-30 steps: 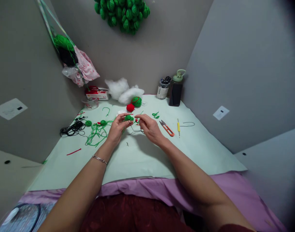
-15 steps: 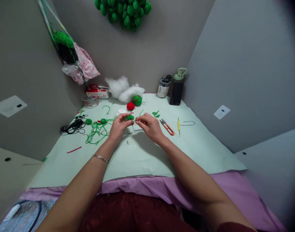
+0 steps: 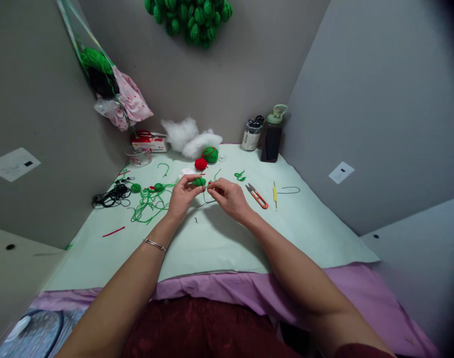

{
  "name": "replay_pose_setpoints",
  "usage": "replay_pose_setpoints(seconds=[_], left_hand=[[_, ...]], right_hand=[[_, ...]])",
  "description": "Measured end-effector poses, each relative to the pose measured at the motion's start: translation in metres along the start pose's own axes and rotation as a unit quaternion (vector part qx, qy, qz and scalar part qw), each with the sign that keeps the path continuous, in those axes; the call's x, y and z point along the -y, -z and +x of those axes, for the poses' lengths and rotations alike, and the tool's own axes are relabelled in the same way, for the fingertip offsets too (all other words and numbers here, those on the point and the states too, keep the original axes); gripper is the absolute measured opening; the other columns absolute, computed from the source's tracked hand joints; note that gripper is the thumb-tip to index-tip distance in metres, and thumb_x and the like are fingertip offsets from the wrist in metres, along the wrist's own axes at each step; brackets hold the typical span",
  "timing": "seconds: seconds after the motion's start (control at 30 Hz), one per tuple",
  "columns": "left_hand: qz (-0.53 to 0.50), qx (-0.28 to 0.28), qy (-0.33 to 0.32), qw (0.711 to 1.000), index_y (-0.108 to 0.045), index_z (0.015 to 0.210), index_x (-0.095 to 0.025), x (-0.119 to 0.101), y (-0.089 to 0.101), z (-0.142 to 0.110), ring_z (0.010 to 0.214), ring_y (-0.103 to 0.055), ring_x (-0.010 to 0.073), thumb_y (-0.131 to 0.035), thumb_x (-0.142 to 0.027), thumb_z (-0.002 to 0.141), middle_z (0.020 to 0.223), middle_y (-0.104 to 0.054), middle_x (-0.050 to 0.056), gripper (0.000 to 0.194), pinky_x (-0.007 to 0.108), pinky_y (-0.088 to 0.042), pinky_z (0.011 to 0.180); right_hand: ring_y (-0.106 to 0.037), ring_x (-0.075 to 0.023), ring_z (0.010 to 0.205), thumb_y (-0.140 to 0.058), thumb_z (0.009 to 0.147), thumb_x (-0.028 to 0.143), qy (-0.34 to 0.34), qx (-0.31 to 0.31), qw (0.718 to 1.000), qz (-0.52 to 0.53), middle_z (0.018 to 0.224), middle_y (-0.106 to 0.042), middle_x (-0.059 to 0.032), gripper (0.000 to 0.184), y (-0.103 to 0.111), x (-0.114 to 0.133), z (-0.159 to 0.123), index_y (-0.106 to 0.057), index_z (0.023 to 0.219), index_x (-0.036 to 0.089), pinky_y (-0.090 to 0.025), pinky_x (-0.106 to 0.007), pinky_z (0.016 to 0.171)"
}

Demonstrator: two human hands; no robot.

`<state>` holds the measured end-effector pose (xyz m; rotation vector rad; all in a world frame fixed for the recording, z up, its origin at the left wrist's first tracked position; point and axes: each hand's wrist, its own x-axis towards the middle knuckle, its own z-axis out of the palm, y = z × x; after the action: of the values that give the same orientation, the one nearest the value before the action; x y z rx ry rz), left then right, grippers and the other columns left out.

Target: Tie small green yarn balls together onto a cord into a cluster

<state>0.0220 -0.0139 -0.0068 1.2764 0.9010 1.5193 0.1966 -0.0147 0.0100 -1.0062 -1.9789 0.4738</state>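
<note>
Between the thumb and fingers of my left hand (image 3: 180,200) is a small green crocheted ball (image 3: 199,182). A strand of black yarn (image 3: 204,195) runs over the ball and hangs down below it. My right hand (image 3: 230,199) is closed in a pinch just right of the ball, its fingertips close to my left thumb. What those fingertips hold is too small to make out. Behind the hands lie a red yarn ball (image 3: 200,164) and a larger green yarn ball (image 3: 211,154).
To the right lie orange thread snips (image 3: 257,196) and a yellow-handled crochet hook (image 3: 275,192). Tangled green yarn (image 3: 148,205) and black yarn (image 3: 113,195) spread at left. White stuffing (image 3: 182,135), a pen cup (image 3: 251,136) and a bottle (image 3: 271,136) stand at the back.
My right hand has gone from a raised, pointing finger to a pinch close beside the green ball. The black yarn now passes over the ball's front. Little differs over the last half second.
</note>
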Motion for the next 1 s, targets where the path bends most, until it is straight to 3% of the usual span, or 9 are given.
replay_pose_setpoints(seconds=[0.3,0.53,0.73,1.0], left_hand=[[0.02,0.011,-0.024,0.999,-0.069,0.107,-0.02,0.001,0.002,-0.001,0.084,-0.067,0.0148,-0.083,-0.028,0.074,0.095,-0.072,0.002,0.036,0.031,-0.053,0.086],[0.052,-0.007,-0.037,0.998,-0.07,0.105,-0.019,0.0,0.001,-0.002,0.084,-0.067,0.0157,-0.083,-0.028,0.074,0.093,-0.072,0.003,0.035,0.031,-0.053,0.085],[-0.003,0.001,0.001,1.0,-0.07,0.102,-0.019,0.002,0.0,-0.002,0.083,-0.067,0.0152,-0.085,-0.029,0.071,0.092,-0.072,0.002,0.036,0.034,-0.056,0.087],[-0.067,0.021,0.049,0.996,-0.071,0.097,-0.019,-0.003,-0.003,-0.004,0.091,-0.066,0.0155,-0.084,-0.034,0.074,0.096,-0.07,0.003,0.03,0.035,-0.058,0.091]], right_hand=[[-0.052,-0.0136,0.065,-0.062,0.087,0.027,-0.054,0.004,0.995,0.088,0.073,-0.064,-0.0009,0.012,-0.003,-0.001,0.001,-0.069,0.082,0.019,-0.038,-0.027,0.064],[-0.043,-0.0114,0.059,-0.064,0.081,0.038,-0.13,0.044,0.968,0.212,0.063,-0.055,0.0021,0.021,-0.003,-0.002,0.004,-0.067,0.077,0.017,-0.033,-0.026,0.057],[-0.045,-0.0121,0.062,-0.064,0.08,0.038,-0.113,0.04,0.967,0.225,0.067,-0.057,0.0009,0.022,-0.005,-0.001,0.005,-0.065,0.077,0.017,-0.034,-0.026,0.059],[-0.054,-0.0153,0.07,-0.064,0.082,0.036,-0.068,-0.02,0.976,0.205,0.078,-0.063,-0.0024,0.017,-0.012,0.0,0.002,-0.066,0.082,0.019,-0.042,-0.029,0.067]])
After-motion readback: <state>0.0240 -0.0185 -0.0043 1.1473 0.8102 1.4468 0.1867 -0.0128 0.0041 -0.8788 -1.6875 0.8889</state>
